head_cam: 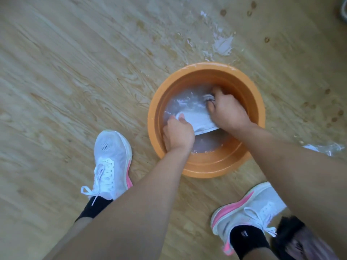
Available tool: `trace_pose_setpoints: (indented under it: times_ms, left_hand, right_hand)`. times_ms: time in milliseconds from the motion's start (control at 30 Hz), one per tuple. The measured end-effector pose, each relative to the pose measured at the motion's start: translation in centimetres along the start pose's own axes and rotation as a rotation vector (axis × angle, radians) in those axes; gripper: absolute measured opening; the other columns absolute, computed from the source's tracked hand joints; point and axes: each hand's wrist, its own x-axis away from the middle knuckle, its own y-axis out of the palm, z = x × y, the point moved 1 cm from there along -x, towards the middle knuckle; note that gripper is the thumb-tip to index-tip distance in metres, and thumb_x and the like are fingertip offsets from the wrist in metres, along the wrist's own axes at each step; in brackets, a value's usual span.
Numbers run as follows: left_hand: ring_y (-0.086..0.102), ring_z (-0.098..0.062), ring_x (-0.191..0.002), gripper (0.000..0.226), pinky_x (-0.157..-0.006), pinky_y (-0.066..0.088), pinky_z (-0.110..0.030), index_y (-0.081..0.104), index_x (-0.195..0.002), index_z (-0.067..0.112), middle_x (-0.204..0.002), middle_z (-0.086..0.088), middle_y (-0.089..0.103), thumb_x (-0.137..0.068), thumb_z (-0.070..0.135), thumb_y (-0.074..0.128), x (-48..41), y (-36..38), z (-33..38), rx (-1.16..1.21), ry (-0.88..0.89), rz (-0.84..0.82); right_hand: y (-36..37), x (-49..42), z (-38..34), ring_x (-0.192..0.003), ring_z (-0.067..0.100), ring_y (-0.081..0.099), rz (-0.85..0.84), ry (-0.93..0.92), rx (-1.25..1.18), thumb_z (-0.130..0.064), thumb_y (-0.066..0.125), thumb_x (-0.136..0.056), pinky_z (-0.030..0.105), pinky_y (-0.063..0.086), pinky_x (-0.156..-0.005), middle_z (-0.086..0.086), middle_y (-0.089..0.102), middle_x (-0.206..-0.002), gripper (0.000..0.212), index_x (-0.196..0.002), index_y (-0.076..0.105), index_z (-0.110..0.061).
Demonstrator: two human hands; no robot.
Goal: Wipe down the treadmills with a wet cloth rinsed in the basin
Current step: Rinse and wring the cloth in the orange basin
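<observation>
Orange basin (204, 171) sits on the wood-grain floor (56, 72), right of frame centre at about 3 o'clock. It is round and upright, with cloudy water (206, 144) covering the bottom.

The cloth (199, 119) is in the basin. It's pale grey-white, half in the water, stretched between both hands. Its near hem is a straight edge lifted clear of the surface.

Left hand (178, 134): at 8 o'clock inside the basin, wrist over the near rim. Fingers are curled tight round the cloth's left end, a fold of fabric poking out above the knuckles. Firm fist-type grip.

Right hand (227, 111): at 2 o'clock inside the basin, knuckles up. Fingers are curled down into a bunched wad of the cloth's right end. Fingertips are hidden under hand and fabric, but the clench on the cloth is plain.

The two hands are apart, joined only by the cloth. Forearms come in from 6 and 4 o'clock.

Around it:
- Puddle (223, 44) and splash streaks on the floor at the basin's 12 o'clock, just beyond the rim. Scattered drip marks from 1 to 3 o'clock.
- Crumpled clear plastic (326, 149) on the floor at the basin's 4 o'clock, partly behind the right forearm.
- Left sneaker (110, 160), white with pink trim, at the basin's 8 o'clock, near but not touching.
- Right sneaker (244, 209), same pattern, at the basin's 6 o'clock, just beside the near wall.
- Black socks on both feet.
</observation>
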Motion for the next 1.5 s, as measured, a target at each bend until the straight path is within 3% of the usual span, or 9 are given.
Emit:
trace_pose_setpoints:
  times_ms: [100,233,467,667,767,1033,1200,1300,1500]
  left_hand:
    - [0.058,-0.041,-0.125,0.038,-0.100,0.043,-0.041,0.048,-0.145,0.020,-0.134,-0.019,0.063,-0.109,0.029,0.043,-1.5,1.0,0.7,-0.030,0.004,0.028]
    - [0.073,-0.034,-0.091,0.071,-0.078,0.057,-0.037,0.072,-0.096,0.008,-0.091,-0.014,0.076,-0.099,0.069,0.034,-2.5,3.7,1.1,0.208,-0.150,-0.176]
    - [0.043,-0.011,-0.033,0.039,-0.038,0.029,-0.012,0.055,-0.074,0.019,-0.046,0.003,0.048,-0.103,0.046,0.055,-0.8,3.1,1.3,0.547,-0.319,-0.447]
    - [0.032,-0.014,-0.033,0.046,-0.040,0.022,-0.016,0.050,-0.077,0.017,-0.047,0.000,0.040,-0.105,0.054,0.047,0.0,0.7,-0.3,0.549,-0.286,-0.240]
    - [0.041,-0.021,-0.043,0.053,-0.045,0.029,-0.026,0.052,-0.066,0.015,-0.047,0.006,0.043,-0.093,0.059,0.064,0.3,0.1,-1.2,0.425,-0.157,-0.165]
    - [0.060,-0.037,-0.125,0.038,-0.103,0.045,-0.037,0.066,-0.127,0.010,-0.131,-0.018,0.067,-0.103,0.035,0.051,-3.8,2.8,0.1,0.021,-0.061,-0.032]
    - [0.073,-0.029,-0.083,0.055,-0.064,0.051,-0.026,0.074,-0.107,0.016,-0.093,-0.010,0.075,-0.099,0.061,0.043,-4.2,4.0,0.8,0.338,-0.102,-0.306]
    - [0.047,-0.015,-0.041,0.044,-0.047,0.032,-0.019,0.065,-0.087,0.019,-0.055,-0.002,0.051,-0.102,0.057,0.050,-3.4,3.1,0.9,0.473,-0.208,-0.464]
    - [0.036,-0.012,-0.034,0.038,-0.040,0.021,-0.014,0.058,-0.088,0.017,-0.050,0.003,0.047,-0.107,0.048,0.046,-1.4,1.6,-0.1,0.491,-0.208,-0.373]
  right_hand:
    - [0.8,0.9,0.1,-0.096,0.052,0.065,0.046,0.088,-0.030,-0.030,0.045,-0.105,0.047,0.044,-0.074,0.028,0.068,-0.101,0.025,-0.113,0.055,-0.008]
    - [3.4,2.1,-2.4,-0.108,0.028,0.069,-0.107,0.370,-0.774,-0.053,0.061,-0.095,0.033,0.051,-0.093,0.008,0.075,-0.113,0.033,-0.087,0.066,-0.022]
    - [2.9,2.3,-3.6,-0.096,0.037,0.066,0.073,0.230,-0.507,-0.031,0.056,-0.101,0.043,0.053,-0.084,0.009,0.072,-0.094,0.017,-0.087,0.056,-0.022]
    - [3.8,1.3,-4.3,-0.086,0.025,0.060,-0.034,0.105,-0.497,-0.028,0.059,-0.103,0.031,0.038,-0.075,0.000,0.064,-0.082,0.020,-0.084,0.056,-0.023]
    - [3.0,0.5,-1.5,-0.106,0.036,0.068,0.007,0.130,-0.296,-0.034,0.059,-0.101,0.040,0.049,-0.085,0.014,0.074,-0.107,0.022,-0.116,0.067,-0.019]
    - [3.1,1.6,-1.3,-0.109,0.040,0.066,0.108,0.492,-0.450,-0.040,0.047,-0.106,0.038,0.047,-0.089,0.021,0.073,-0.119,0.046,-0.115,0.073,-0.004]
    - [3.9,2.3,-4.7,-0.100,0.036,0.069,0.037,0.292,-0.578,-0.042,0.055,-0.103,0.043,0.054,-0.087,0.015,0.076,-0.100,0.035,-0.089,0.070,-0.014]
    - [3.9,1.7,-4.3,-0.092,0.036,0.068,0.103,0.309,-0.559,-0.035,0.058,-0.102,0.043,0.053,-0.081,0.013,0.073,-0.088,0.029,-0.079,0.059,-0.017]
    - [3.9,0.4,-3.9,-0.071,0.026,0.059,-0.081,0.258,-0.550,-0.027,0.061,-0.099,0.033,0.042,-0.066,0.002,0.062,-0.066,0.034,-0.067,0.056,-0.015]
